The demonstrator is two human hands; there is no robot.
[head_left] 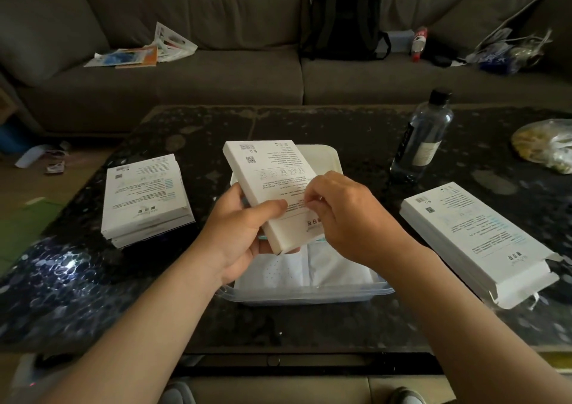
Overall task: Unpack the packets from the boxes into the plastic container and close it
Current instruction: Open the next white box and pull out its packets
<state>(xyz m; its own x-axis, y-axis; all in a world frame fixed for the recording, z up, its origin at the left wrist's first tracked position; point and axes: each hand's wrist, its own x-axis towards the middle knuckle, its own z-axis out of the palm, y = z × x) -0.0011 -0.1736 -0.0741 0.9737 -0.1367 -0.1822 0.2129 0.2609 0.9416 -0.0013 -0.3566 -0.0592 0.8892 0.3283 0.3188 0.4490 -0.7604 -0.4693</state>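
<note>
A flat white printed box (269, 180) hangs tilted above the clear plastic container (309, 296) in the middle of the dark table. My left hand (244, 233) grips the box's near left edge, thumb on top. My right hand (343, 217) pinches at the box's near right side with thumb and fingertips. White packets (312, 269) lie inside the container. The container's white lid (325, 159) lies just behind it. A stack of two white boxes (145, 199) rests to the left. Another white box (476, 242) with an open end flap lies to the right.
A clear water bottle (424, 137) with a black cap stands back right of the container. A plastic bag of food (548, 146) sits at the table's right edge. Behind the table runs a grey sofa (216, 72) carrying a black backpack (343, 16) and scattered papers.
</note>
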